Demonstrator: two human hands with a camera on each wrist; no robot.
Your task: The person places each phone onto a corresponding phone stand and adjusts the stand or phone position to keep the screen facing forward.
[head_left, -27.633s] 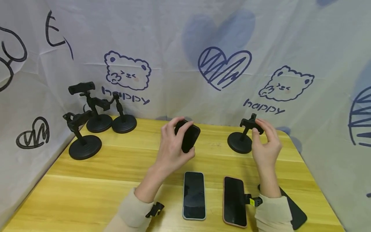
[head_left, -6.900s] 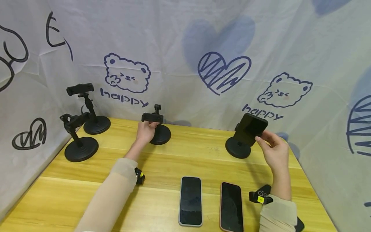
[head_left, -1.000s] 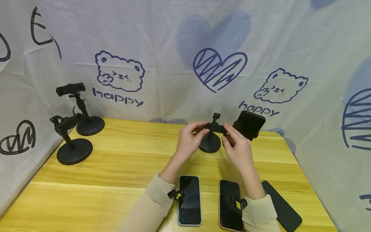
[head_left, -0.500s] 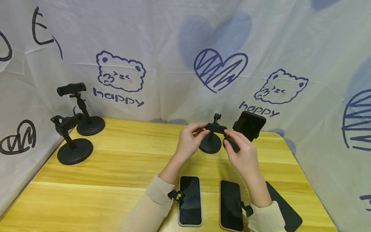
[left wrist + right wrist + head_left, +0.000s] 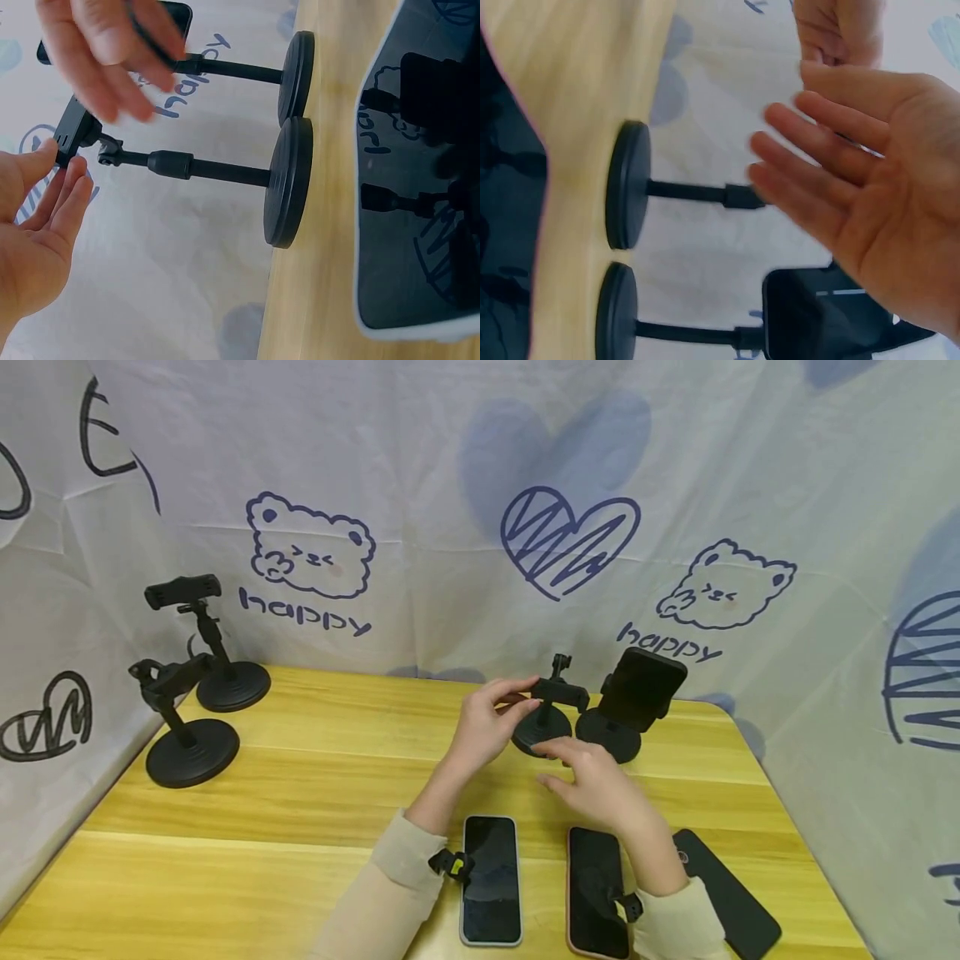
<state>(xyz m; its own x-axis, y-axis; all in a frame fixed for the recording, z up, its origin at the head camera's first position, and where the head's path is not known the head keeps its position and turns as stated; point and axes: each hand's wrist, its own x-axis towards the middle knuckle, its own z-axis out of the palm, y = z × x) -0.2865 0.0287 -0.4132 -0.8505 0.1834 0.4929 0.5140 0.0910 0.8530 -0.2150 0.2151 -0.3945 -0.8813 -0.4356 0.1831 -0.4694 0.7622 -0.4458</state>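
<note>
1. My left hand [image 5: 482,724] pinches the clamp [image 5: 561,693] of the stand [image 5: 542,727].
2. My right hand [image 5: 597,782] hovers near it, fingers apart.
3. The stand is upright on the table [image 5: 337,793], beside a second stand [image 5: 609,739] bearing a phone [image 5: 642,687].

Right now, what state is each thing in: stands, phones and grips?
Middle stand: upright, unloaded
Left grip: pinching the middle stand
Right grip: fingers loosely extended, holding nothing
Right-hand stand: upright, loaded
Mounted phone: tilted, dark
Back-left stand: upright, unloaded
Front-left stand: upright, unloaded
White-edged phone: flat, screen up, dark
Pink-edged phone: flat, screen up, dark
Black phone: flat, camera side up
</note>
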